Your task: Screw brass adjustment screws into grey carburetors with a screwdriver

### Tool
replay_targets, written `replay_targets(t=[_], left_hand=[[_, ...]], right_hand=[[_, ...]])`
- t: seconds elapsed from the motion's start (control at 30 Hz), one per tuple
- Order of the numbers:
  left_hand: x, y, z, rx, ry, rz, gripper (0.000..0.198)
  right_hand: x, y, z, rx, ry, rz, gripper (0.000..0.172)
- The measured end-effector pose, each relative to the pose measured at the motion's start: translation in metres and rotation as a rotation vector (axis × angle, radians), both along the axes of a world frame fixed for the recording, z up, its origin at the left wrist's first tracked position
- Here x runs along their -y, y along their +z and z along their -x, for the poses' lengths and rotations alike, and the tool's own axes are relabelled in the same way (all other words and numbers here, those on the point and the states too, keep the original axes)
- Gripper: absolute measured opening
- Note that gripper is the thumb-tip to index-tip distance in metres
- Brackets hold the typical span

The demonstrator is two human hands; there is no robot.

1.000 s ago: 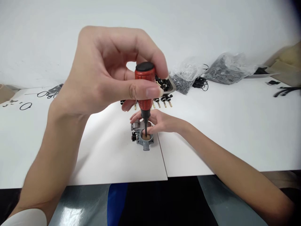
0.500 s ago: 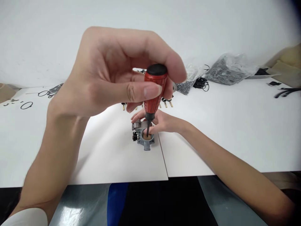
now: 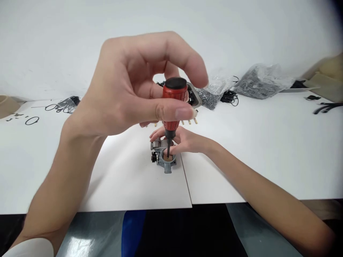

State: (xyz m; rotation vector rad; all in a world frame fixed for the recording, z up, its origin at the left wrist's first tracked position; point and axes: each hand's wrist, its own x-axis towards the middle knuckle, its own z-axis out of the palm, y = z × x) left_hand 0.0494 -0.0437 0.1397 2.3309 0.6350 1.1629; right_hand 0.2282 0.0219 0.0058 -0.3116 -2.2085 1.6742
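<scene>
A red screwdriver (image 3: 174, 93) with a black cap stands upright, its tip inside the round bore of a grey metal carburetor (image 3: 167, 166). My left hand (image 3: 139, 85) is curled around the handle, the thumb lying across its front. The index finger arches above and to the right of the cap, apart from it. Behind the handle the other fingers are partly hidden. My right hand (image 3: 184, 139) grips the carburetor from its far right side and steadies it on the white table (image 3: 120, 178). A brownish piece shows in the bore at the screwdriver's tip.
Behind my left hand lie small brass-coloured parts (image 3: 189, 121) and a metal-rimmed tray (image 3: 197, 96), partly covered. Clear plastic bags (image 3: 264, 80) and black cords (image 3: 229, 97) sit at the back right. Black rings (image 3: 32, 120) lie far left. A seam splits the tabletop.
My left hand has shifted slightly right and its fingers have loosened around the handle, the thumb sliding across it. My right hand and the carburetor keep their places.
</scene>
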Motion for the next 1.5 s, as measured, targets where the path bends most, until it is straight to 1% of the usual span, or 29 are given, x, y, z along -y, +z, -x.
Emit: replay_targets(t=[0.07, 0.13, 0.3, 0.4, 0.43, 0.47, 0.53, 0.6, 0.67, 0.8, 0.87, 0.93, 1.0, 1.07, 1.2, 1.33, 1.4, 1.5], left_hand=[[-0.001, 0.0, 0.001, -0.003, 0.032, -0.009, 0.038], [-0.003, 0.0, 0.001, -0.004, 0.029, -0.032, 0.04], [-0.005, -0.002, 0.003, -0.012, -0.042, -0.114, 0.043], [-0.005, -0.003, 0.005, -0.008, -0.086, -0.108, 0.056], [-0.005, -0.002, 0.005, -0.009, -0.098, -0.096, 0.057], [-0.005, -0.002, 0.005, -0.014, -0.104, -0.08, 0.054], [-0.003, -0.001, 0.004, -0.031, -0.101, -0.051, 0.037], [-0.001, 0.001, 0.002, -0.036, -0.045, -0.037, 0.02], [0.001, 0.001, -0.001, -0.028, -0.014, -0.042, 0.013], [0.003, 0.0, -0.005, 0.027, 0.001, -0.028, 0.021], [0.001, -0.002, -0.006, 0.063, 0.006, 0.029, 0.025], [-0.001, -0.005, -0.006, 0.087, -0.028, 0.124, 0.03], [-0.004, -0.007, -0.006, 0.108, -0.079, 0.207, 0.031], [-0.006, -0.007, -0.004, 0.13, -0.128, 0.246, 0.031], [-0.005, -0.005, 0.003, 0.143, -0.123, 0.182, 0.033], [0.003, 0.001, 0.011, 0.013, -0.144, 0.099, 0.029], [0.006, 0.003, 0.012, -0.039, -0.12, 0.084, 0.031], [0.006, 0.003, 0.01, -0.054, -0.064, 0.104, 0.023]], right_hand=[[0.0, 0.0, 0.0, -0.001, -0.002, -0.008, 0.041], [0.0, 0.0, 0.0, 0.0, -0.002, -0.012, 0.041], [0.0, 0.0, -0.001, 0.007, -0.007, -0.003, 0.043], [-0.001, -0.001, -0.001, 0.013, -0.011, 0.001, 0.044], [-0.001, -0.002, -0.001, 0.011, -0.011, 0.003, 0.043], [-0.001, -0.002, -0.001, 0.005, -0.009, 0.004, 0.043], [-0.001, -0.002, -0.002, -0.014, -0.004, -0.005, 0.044], [-0.001, -0.002, -0.002, -0.026, 0.005, -0.007, 0.044], [0.0, -0.001, -0.002, -0.022, 0.015, 0.004, 0.044], [0.0, 0.002, 0.0, -0.004, 0.013, 0.011, 0.043], [0.001, 0.003, 0.001, 0.0, 0.008, 0.003, 0.043], [0.001, 0.003, 0.002, -0.009, 0.015, 0.004, 0.044], [0.001, 0.002, 0.003, -0.019, 0.024, 0.011, 0.043], [0.001, 0.001, 0.004, -0.022, 0.025, 0.012, 0.043], [-0.001, -0.001, 0.005, -0.006, 0.015, 0.003, 0.043], [-0.002, -0.003, 0.003, -0.006, 0.023, 0.018, 0.045], [-0.002, -0.003, 0.001, 0.001, 0.008, 0.008, 0.044], [-0.001, -0.003, -0.001, 0.0, 0.006, 0.011, 0.042]])
